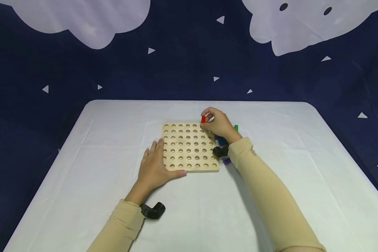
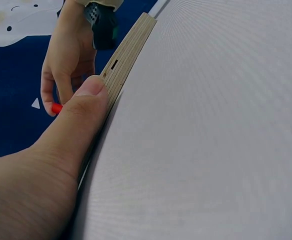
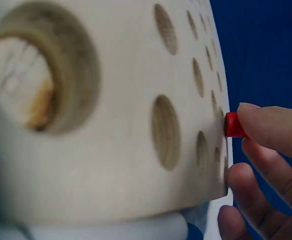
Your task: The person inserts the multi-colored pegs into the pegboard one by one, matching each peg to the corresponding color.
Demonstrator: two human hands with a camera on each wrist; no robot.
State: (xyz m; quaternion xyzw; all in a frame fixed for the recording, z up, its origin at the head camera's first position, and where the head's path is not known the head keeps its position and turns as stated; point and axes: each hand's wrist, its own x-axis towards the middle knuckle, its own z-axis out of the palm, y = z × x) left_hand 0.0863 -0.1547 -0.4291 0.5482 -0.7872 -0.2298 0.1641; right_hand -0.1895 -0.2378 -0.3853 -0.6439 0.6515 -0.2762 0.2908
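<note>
A square wooden pegboard (image 1: pixel 184 134) with rows of round holes lies on the white table. My left hand (image 1: pixel 152 169) rests against its left edge with the fingers extended, and the thumb (image 2: pixel 81 107) lies along the near edge. At the far right corner my right hand (image 1: pixel 221 125) pinches a small red peg (image 1: pixel 203 119) between thumb and fingers. In the right wrist view the red peg (image 3: pixel 234 125) has its end right at the board's surface, beside the far holes. Its other fingers curl loosely below.
Several coloured pegs lie right of the board, partly hidden by the right arm: a green one (image 1: pixel 236 127), a blue one (image 1: pixel 221 140) and a purple one (image 1: pixel 227 161). White cloth (image 1: pixel 81 168) covers the table. A dark blue backdrop (image 1: pixel 182 77) hangs behind.
</note>
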